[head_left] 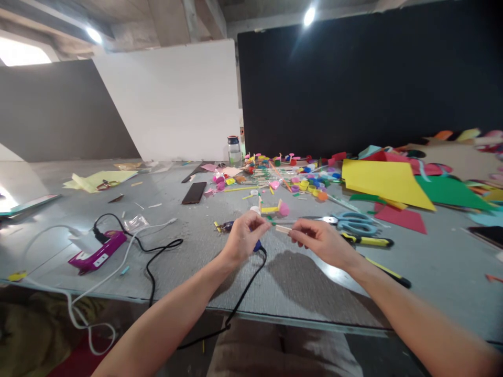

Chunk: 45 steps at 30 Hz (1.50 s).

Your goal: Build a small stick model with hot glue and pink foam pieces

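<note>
My left hand (pixel 244 238) is closed in a pinch above the table, with a small green piece (pixel 270 222) at its fingertips. Facing it, my right hand (pixel 324 243) pinches a short pale stick (pixel 283 229), which points toward the left fingers. Partly hidden behind my left hand lies a dark blue tool (pixel 258 245) with a black cord; its kind is hard to make out. Just beyond both hands is a small construction with a yellow bar (pixel 269 210) and a pink piece (pixel 283 208). Scissors with blue handles (pixel 356 222) lie beyond my right hand.
Two yellow-and-black cutters (pixel 369 241) lie right of my right hand. Colourful caps and sticks (pixel 310 183) are heaped at the back, coloured sheets (pixel 387 180) to the right. A phone (pixel 194 192), a bottle (pixel 234 152) and a purple power strip (pixel 98 256) with cables are about.
</note>
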Motion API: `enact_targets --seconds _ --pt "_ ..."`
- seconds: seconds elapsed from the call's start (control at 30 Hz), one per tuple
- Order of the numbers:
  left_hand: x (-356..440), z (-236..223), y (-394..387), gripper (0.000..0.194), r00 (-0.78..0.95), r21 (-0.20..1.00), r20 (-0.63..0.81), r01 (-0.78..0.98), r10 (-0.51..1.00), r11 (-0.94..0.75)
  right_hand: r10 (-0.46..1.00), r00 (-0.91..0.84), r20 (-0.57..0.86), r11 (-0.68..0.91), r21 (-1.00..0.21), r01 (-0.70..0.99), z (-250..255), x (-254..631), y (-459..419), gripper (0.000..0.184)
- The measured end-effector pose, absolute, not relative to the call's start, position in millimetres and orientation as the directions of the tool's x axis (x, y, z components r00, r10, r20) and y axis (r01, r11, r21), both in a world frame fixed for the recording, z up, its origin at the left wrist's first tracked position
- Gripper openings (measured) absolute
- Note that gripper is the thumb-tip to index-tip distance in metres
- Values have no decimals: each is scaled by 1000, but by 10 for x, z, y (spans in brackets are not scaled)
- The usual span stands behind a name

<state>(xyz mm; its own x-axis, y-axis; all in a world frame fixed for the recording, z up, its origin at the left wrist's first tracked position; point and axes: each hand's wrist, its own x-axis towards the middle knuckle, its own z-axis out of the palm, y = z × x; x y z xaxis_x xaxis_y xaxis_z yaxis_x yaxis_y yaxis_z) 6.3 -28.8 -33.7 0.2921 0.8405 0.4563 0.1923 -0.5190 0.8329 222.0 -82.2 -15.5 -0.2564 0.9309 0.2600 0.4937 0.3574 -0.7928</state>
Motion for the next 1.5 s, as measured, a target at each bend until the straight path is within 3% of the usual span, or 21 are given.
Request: enact_targets --seconds 0.2,0.27,0.37,0.47,0.63,0.73,0.83,1.0,1.1,1.3,1.5 --pt "32 -316 -323 48 408 728 482 305 775 -614 930 -274 246 348 -831 433 -145 2237 -832 30" --pt "26 -314 -338 42 420 697 514 303 748 -650 928 -281 245 351 -828 437 -147 2252 -831 30" --pt "31 -299 -353 12 411 646 604 251 683 -721 926 -280 252 359 -813 458 -148 2275 -826 30" --pt "57 -284 -363 17 389 656 621 217 681 -723 922 -283 264 376 -782 497 -145 2287 -820 31" --pt "90 -305 -384 16 418 753 510 206 752 -625 920 -284 272 383 -779 496 -141 2284 -825 30" --pt "75 -320 -385 23 450 717 540 197 711 -669 919 -297 259 374 -810 452 -134 2291 -829 31" --pt "57 -331 -365 14 497 629 593 205 634 -750 918 -327 225 365 -804 470 -137 2313 -812 33" --pt "79 -386 -342 8 675 451 482 357 559 -818 932 -359 37 309 -598 740 -239 2377 -730 30" --pt "117 -408 -360 8 728 365 382 447 569 -817 944 -330 25 293 -530 796 -283 2416 -703 21" --pt "138 -376 -381 12 735 330 311 511 603 -793 909 -400 115 408 -446 797 -220 2435 -746 16" --pt "143 -394 -381 8 738 369 266 517 620 -773 865 -490 103 489 -388 781 -289 2355 -771 8"
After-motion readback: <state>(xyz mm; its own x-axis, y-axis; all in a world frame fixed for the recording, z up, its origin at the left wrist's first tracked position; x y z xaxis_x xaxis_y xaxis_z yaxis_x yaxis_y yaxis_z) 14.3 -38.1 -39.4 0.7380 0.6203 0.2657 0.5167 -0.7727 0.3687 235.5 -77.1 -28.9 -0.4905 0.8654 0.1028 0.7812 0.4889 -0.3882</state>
